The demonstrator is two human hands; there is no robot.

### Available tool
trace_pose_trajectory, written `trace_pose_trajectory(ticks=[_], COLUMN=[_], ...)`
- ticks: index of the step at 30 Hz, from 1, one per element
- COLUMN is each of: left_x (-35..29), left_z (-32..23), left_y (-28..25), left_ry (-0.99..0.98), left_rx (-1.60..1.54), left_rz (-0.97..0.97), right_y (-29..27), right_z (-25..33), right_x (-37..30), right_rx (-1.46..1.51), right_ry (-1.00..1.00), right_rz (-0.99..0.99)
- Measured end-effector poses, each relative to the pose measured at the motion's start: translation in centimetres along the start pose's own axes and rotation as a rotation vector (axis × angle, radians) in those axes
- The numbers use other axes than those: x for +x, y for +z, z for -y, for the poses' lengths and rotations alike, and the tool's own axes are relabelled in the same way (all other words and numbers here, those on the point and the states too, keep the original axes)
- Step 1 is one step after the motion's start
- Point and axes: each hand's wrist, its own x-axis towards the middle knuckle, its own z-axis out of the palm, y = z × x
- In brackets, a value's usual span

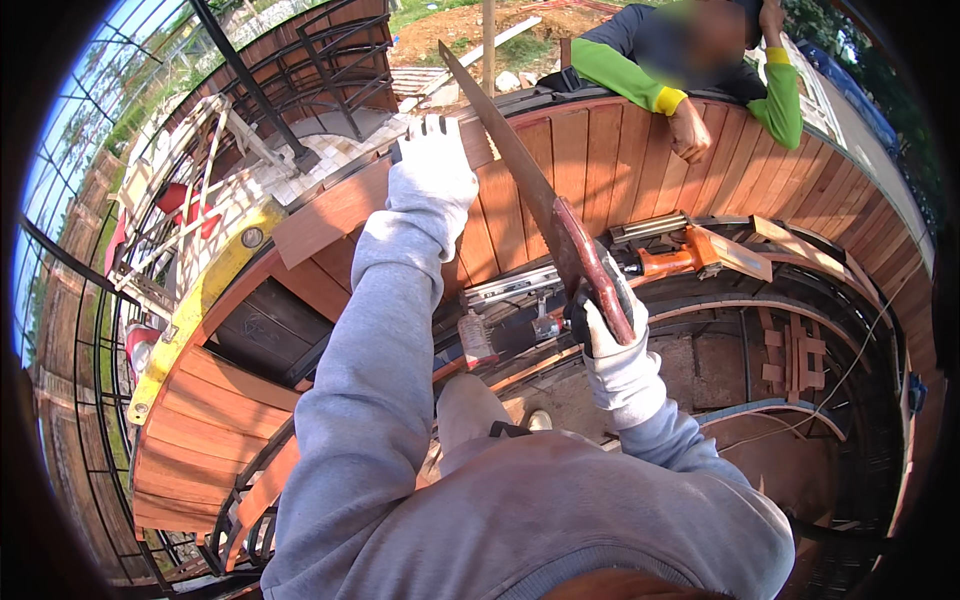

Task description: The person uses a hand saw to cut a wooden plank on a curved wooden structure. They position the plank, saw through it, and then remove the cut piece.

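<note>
My right hand (612,325), in a white glove with dark fingers, is wrapped round the red-brown handle of a handsaw (525,175). The saw's long, rusty blade points up and away to the left. My left hand (433,170), gloved the same way, is on a wooden board (330,218) lying along the top of the curved wall, its fingers bent over the board. The blade passes close by the board's right end; whether its teeth touch the wood I cannot tell.
A person in green sleeves (625,75) leans on the plank-clad wall (600,150) at the far right. A yellow spirit level (205,295) lies on the left rim. An orange power tool (668,263) and a clear bottle (477,340) rest inside the curve. Black metal bars (240,75) stand at left.
</note>
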Motion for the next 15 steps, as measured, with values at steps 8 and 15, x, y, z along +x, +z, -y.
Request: trace_pose_trajectory(ticks=[8,15], left_x=[0.5,0.6], left_z=[-0.2,0.2], left_y=[-0.7,-0.8], left_ry=[-0.023,-0.034], left_rx=[0.007,0.018], left_rz=[0.1,0.134], right_y=[-2.7,-3.1], right_z=[-0.2,-0.5], right_x=[-4.8,-3.4], right_rx=[0.01,-0.026], right_ry=[0.097,0.167], right_rz=[-0.034,0.01])
